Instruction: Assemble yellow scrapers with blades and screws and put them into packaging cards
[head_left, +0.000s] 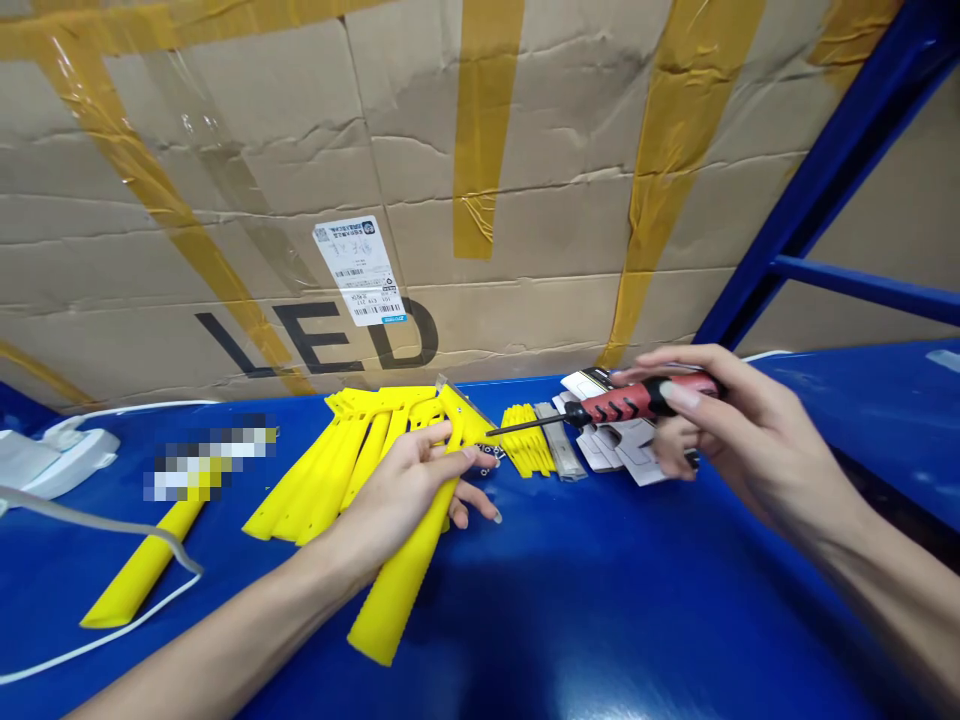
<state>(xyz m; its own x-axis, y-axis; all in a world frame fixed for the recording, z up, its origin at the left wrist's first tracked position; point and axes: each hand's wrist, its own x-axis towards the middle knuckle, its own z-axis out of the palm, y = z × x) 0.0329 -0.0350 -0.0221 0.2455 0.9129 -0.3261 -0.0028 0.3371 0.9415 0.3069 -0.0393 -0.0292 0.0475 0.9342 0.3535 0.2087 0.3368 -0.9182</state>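
Observation:
My left hand [409, 480] is closed around the handle of a yellow scraper [405, 580], whose head with a thin metal edge points up and away. In my right hand [742, 420] is a screwdriver [622, 400] with a red and black handle, its shaft pointing left. The screwdriver's tip is close to the scraper's head; whether it touches cannot be made out. Behind my left hand lies a row of yellow handles [307, 490]. Small metal fasteners [487, 452] lie just past my left fingertips, partly hidden.
Stacked small yellow pieces [527, 440], grey metal strips [560, 445] and white printed cards [637, 450] lie on the blue table [570, 610]. Another yellow tool [146, 565], partly pixelated, lies left beside a white cable [97, 640] and power strip [67, 460]. A large cardboard box [562, 200] stands behind.

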